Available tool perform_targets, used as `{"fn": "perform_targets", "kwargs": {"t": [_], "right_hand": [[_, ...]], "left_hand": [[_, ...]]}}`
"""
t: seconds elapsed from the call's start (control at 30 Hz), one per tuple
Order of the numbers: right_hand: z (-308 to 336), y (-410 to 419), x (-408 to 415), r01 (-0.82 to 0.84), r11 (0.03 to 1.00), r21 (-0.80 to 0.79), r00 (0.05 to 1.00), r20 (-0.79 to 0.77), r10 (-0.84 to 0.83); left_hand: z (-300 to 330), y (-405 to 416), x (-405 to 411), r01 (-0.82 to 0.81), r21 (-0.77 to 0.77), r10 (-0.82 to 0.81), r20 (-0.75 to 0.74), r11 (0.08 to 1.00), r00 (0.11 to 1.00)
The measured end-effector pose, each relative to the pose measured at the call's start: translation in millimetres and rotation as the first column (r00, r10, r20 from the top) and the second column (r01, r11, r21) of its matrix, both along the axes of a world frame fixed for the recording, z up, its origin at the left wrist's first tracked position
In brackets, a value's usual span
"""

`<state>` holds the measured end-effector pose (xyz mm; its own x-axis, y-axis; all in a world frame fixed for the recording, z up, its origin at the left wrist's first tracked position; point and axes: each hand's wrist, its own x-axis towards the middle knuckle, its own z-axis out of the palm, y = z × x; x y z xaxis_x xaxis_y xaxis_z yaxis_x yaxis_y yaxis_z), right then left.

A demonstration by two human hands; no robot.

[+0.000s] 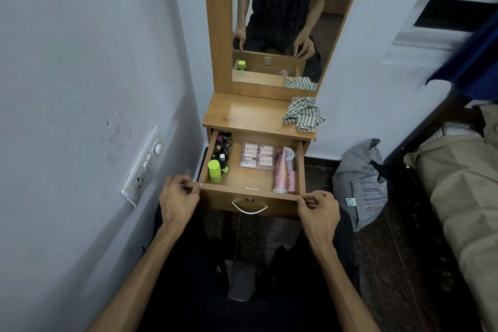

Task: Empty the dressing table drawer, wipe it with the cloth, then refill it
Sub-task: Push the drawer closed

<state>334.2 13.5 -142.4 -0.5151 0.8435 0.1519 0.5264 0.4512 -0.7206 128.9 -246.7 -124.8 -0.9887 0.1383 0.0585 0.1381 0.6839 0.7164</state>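
The wooden drawer of the dressing table stands pulled out. Inside it, a lime-green capped bottle and several dark small bottles fill the left side, a flat pack of pink tubes lies in the middle, and pink tubes lie along the right wall. My left hand pinches the drawer front's left corner. My right hand pinches its right corner. A green-and-white striped cloth lies crumpled on the table top, at its right end.
A mirror rises behind the table top. A wall with a switch panel is close on the left. A grey bag sits on the floor to the right, with a bed beyond it. A metal handle is on the drawer front.
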Motion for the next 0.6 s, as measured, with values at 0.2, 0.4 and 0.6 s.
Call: {"fn": "perform_targets", "kwargs": {"t": [0.2, 0.4, 0.6], "right_hand": [[3.8, 3.5, -10.1, 0.019, 1.000, 0.020, 1.000, 0.004, -0.019], [5.5, 13.9, -24.7, 0.028, 0.999, 0.035, 1.000, -0.013, -0.027], [4.3, 28.8, -42.1, 0.006, 0.999, 0.042, 1.000, -0.030, -0.005]], "left_hand": [[2.9, 10.5, -10.3, -0.015, 0.022, 0.014, 0.018, 1.000, 1.000], [2.8, 24.1, -25.3, -0.040, 0.043, 0.038, 0.045, 0.998, 0.998], [3.6, 40.7, -41.9, -0.081, 0.053, 0.078, 0.070, 0.995, 0.995]]}}
